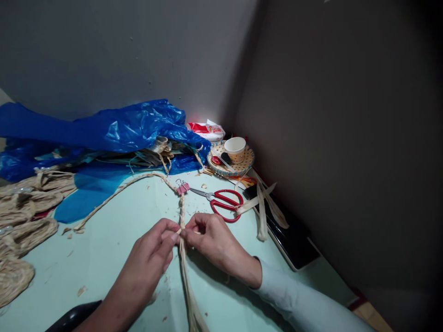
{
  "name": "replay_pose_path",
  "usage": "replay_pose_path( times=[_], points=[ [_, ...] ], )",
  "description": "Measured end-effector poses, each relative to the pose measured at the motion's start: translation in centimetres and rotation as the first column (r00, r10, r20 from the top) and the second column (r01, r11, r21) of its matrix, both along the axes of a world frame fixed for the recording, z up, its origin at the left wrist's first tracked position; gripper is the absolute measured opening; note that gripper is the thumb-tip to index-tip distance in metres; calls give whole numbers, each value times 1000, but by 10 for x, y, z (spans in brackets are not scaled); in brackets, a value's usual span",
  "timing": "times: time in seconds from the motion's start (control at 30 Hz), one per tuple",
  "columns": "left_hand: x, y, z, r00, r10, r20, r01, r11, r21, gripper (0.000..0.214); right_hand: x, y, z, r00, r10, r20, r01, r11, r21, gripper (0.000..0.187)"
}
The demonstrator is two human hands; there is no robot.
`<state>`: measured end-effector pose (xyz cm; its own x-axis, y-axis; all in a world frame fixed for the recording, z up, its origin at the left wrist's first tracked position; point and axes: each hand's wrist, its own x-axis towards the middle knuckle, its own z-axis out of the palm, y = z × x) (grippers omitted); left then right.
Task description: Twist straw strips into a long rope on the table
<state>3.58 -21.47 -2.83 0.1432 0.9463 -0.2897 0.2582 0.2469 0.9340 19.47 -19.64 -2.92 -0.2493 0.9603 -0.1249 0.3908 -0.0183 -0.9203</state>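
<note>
A pale plant-fibre braid (182, 207) runs down the table from a pink binder clip (182, 187) clamped on it. At its lower end, my left hand (152, 251) pinches a fibre strand from the left side. My right hand (216, 242) grips the strands from the right, its fingertips close to those of my left. Below both hands, loose fibre strands (188, 295) hang toward the near edge. Beyond the clip, the braid curves away to the left. Red-handled scissors (226, 203) lie right of the clip, blades toward it.
A blue plastic bag (138, 124) with dried fibre sits at the back. Woven fibre slippers (31, 203) lie left. A wicker tray (249, 161) holds a paper cup (235, 150). Loose strips (262, 212) lie across a black flat device (290, 235) on the right, near the wall.
</note>
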Motion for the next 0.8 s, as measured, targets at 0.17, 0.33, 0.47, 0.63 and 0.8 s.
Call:
replay_pose_path(
  times=[0.17, 0.33, 0.47, 0.63, 0.8],
  points=[
    [-5, -3, 8, 930, -24, -367, 87, 984, 156, 28, -1, -2, 1, 999, -13, 32, 13, 1000, -2, 11],
    [-1, -17, 7, 856, 56, -514, 160, 917, 366, 25, -2, -3, -3, 998, -46, -52, 48, 998, 37, 10],
    [4, -29, -4, 792, 147, -593, 344, 695, 632, 20, -1, -3, -4, 976, -33, -215, 13, 996, -92, 13],
    [6, -33, -15, 662, 241, -710, 575, 444, 687, 29, 0, -2, -1, 934, -2, -357, -73, 978, -197, 15],
    [2, -37, -15, 690, 164, -705, 577, 464, 672, 24, 0, 0, 4, 920, -61, -386, -55, 957, -283, 12]
  ],
)
